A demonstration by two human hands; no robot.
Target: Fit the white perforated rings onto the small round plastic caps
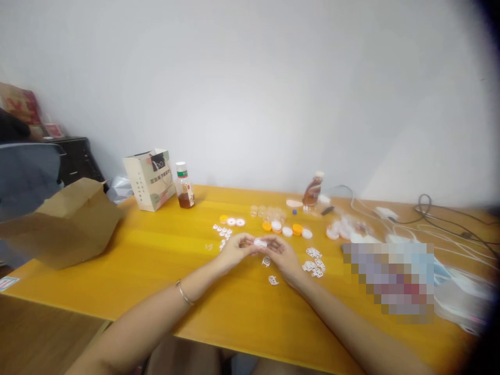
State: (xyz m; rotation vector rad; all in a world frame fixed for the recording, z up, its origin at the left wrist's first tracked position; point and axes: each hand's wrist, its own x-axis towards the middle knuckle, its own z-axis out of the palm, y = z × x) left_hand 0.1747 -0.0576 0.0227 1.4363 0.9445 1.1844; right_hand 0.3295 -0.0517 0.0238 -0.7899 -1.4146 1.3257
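Both grips pinch one small round white plastic cap [260, 242]: the left hand [233, 250] and the right hand [282, 253] meet fingertip to fingertip on its rim, just above the yellow wooden desk [164, 260]. It looks light, stiff and a little slick, so opposite edges are probably the safest hold. Being a flat disc, it has no clear long axis; its broad face seems to point upward. White cut-out plastic pieces [313, 265] lie just right of the cap
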